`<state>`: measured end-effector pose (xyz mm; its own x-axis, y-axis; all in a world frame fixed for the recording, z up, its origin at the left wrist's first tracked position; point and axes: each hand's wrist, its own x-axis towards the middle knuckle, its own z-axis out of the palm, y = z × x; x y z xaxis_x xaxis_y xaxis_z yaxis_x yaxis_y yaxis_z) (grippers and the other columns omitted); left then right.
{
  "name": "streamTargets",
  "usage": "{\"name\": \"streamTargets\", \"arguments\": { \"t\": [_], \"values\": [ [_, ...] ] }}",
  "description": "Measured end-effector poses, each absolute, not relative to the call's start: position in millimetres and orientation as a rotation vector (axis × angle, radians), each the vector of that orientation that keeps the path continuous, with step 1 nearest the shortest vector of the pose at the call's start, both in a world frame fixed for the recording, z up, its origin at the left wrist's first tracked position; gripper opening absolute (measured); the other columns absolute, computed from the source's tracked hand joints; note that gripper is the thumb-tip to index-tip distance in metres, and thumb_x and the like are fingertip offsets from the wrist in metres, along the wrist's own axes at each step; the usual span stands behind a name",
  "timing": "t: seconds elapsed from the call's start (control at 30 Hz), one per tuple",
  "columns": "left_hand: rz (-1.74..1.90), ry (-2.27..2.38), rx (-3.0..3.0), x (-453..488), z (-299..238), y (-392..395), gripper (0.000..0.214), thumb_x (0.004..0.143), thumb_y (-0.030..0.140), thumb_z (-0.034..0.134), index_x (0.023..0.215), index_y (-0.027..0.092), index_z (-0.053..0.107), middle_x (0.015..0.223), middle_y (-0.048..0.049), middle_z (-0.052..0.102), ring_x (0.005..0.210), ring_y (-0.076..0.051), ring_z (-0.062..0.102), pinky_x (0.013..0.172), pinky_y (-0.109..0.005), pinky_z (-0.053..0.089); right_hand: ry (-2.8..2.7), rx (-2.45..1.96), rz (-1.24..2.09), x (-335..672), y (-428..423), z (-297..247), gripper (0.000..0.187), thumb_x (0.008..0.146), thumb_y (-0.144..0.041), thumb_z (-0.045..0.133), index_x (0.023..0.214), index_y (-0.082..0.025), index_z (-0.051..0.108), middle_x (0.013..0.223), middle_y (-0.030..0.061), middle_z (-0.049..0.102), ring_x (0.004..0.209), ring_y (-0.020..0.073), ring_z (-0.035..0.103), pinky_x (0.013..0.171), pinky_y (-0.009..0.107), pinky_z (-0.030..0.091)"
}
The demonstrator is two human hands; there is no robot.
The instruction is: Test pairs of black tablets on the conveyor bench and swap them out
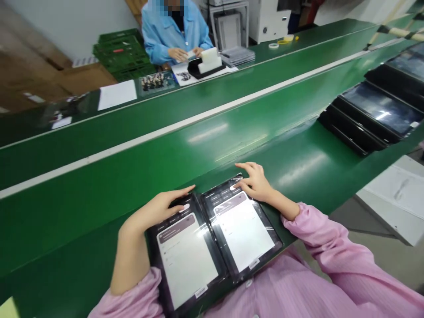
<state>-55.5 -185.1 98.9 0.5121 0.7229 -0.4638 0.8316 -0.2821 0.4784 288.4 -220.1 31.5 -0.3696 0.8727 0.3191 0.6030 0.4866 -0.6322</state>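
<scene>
Two black tablets lie side by side at the near edge of the green belt, both with lit screens. My left hand [159, 210] rests at the top of the left tablet [187, 258], fingers stretched out, a fingertip touching the screen's upper edge. On the right tablet [241, 227], my right hand [255, 181] has its fingers spread and one fingertip pressing a white button at the top. Neither hand holds anything. Both sleeves are pink.
A green conveyor belt [165, 150] with a white stripe runs across. Several dark tablets [380, 110] are stacked at the right. Across the belt a person in a blue coat [172, 33] works over a white foam block [209, 59] and papers. Green crates [121, 53] stand behind.
</scene>
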Motion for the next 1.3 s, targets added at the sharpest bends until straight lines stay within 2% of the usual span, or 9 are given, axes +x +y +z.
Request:
{"name": "streamTargets", "arguments": {
  "t": [0.1, 0.2, 0.3, 0.37, 0.57, 0.67, 0.8, 0.97, 1.3],
  "values": [
    [-0.208, 1.252, 2.002, -57, 104, -188, 0.073, 0.089, 0.055, 0.043, 0.155, 0.025, 0.031, 0.140, -0.0048, 0.060, 0.126, -0.026, 0.058, 0.105, -0.038, 0.046, -2.066, -1.122, 0.595, 295, -219, 31, 0.041, 0.101, -0.043, 0.040, 0.100, -0.029, 0.079, 0.144, 0.0058, 0.046, 0.129, 0.0339, 0.037, 0.109, 0.057, 0.028],
    [-0.234, 1.216, 2.019, -57, 106, -194, 0.081, 0.085, 0.056, 0.052, 0.155, 0.023, 0.029, 0.148, -0.0086, 0.052, 0.131, -0.028, 0.054, 0.107, -0.038, 0.044, -2.057, -1.014, 0.777, 301, -217, 31, 0.049, 0.098, -0.059, 0.044, 0.134, -0.030, 0.061, 0.147, 0.0090, 0.039, 0.136, 0.0338, 0.032, 0.114, 0.055, 0.026],
    [-0.261, 1.219, 2.077, -52, 101, -199, 0.101, 0.070, 0.052, 0.072, 0.154, 0.020, 0.029, 0.149, -0.0138, 0.048, 0.132, -0.032, 0.050, 0.106, -0.038, 0.043, -2.118, -0.999, 0.998, 301, -218, 28, 0.099, 0.077, -0.066, 0.073, 0.156, -0.029, 0.026, 0.152, 0.0148, 0.028, 0.141, 0.0379, 0.024, 0.115, 0.060, 0.022],
    [-0.251, 1.261, 2.096, -47, 96, -198, 0.106, 0.062, 0.045, 0.079, 0.153, 0.019, 0.030, 0.147, -0.0147, 0.051, 0.132, -0.033, 0.050, 0.106, -0.039, 0.043, -2.139, -1.016, 1.101, 299, -218, 25, 0.119, 0.065, -0.059, 0.084, 0.158, -0.027, 0.017, 0.153, 0.0165, 0.024, 0.142, 0.0397, 0.022, 0.115, 0.062, 0.022],
    [0.003, 1.357, 1.979, -48, 93, -185, 0.057, 0.087, 0.041, 0.050, 0.142, 0.024, 0.049, 0.106, -0.0046, 0.074, 0.098, -0.023, 0.069, 0.089, -0.034, 0.051, -1.695, -1.103, 1.287, 300, -205, 9, 0.078, 0.082, -0.042, 0.066, 0.150, -0.027, 0.033, 0.135, 0.0120, 0.050, 0.126, 0.0296, 0.049, 0.114, 0.053, 0.033],
    [0.061, 1.419, 2.008, -47, 100, -190, 0.051, 0.093, 0.044, 0.040, 0.138, 0.023, 0.054, 0.106, -0.0052, 0.074, 0.097, -0.023, 0.069, 0.088, -0.033, 0.051, -1.460, -1.117, 1.425, 305, -203, 8, 0.071, 0.082, -0.043, 0.065, 0.146, -0.028, 0.038, 0.128, 0.0106, 0.056, 0.123, 0.0282, 0.054, 0.114, 0.052, 0.035],
    [-0.164, 1.250, 2.163, -41, 107, -214, 0.086, 0.081, 0.054, 0.062, 0.154, 0.024, 0.028, 0.144, -0.0128, 0.053, 0.127, -0.031, 0.054, 0.104, -0.039, 0.043, -1.546, -1.064, 1.522, 307, -218, 16, 0.101, 0.074, -0.043, 0.078, 0.155, -0.031, 0.019, 0.150, 0.0112, 0.039, 0.144, 0.0290, 0.031, 0.122, 0.050, 0.020],
    [-0.407, 1.255, 2.322, -31, 104, -244, 0.108, 0.080, 0.051, 0.066, 0.157, 0.024, -0.004, 0.162, -0.0239, 0.017, 0.150, -0.039, 0.015, 0.117, -0.063, 0.012, -1.940, -1.051, 1.368, 308, -238, 22, 0.118, 0.074, -0.040, 0.079, 0.158, -0.025, -0.003, 0.164, 0.0127, 0.000, 0.151, 0.0322, 0.001, 0.123, 0.052, 0.004],
    [-0.511, 1.311, 2.334, -19, 103, -252, 0.115, 0.077, 0.045, 0.071, 0.157, 0.020, -0.009, 0.161, -0.0305, 0.011, 0.151, -0.041, 0.007, 0.115, -0.068, 0.007, -2.140, -0.979, 1.329, 313, -237, 25, 0.122, 0.072, -0.048, 0.081, 0.158, -0.024, -0.002, 0.164, 0.0136, -0.006, 0.150, 0.0338, -0.009, 0.122, 0.055, 0.003]
  ]
}}
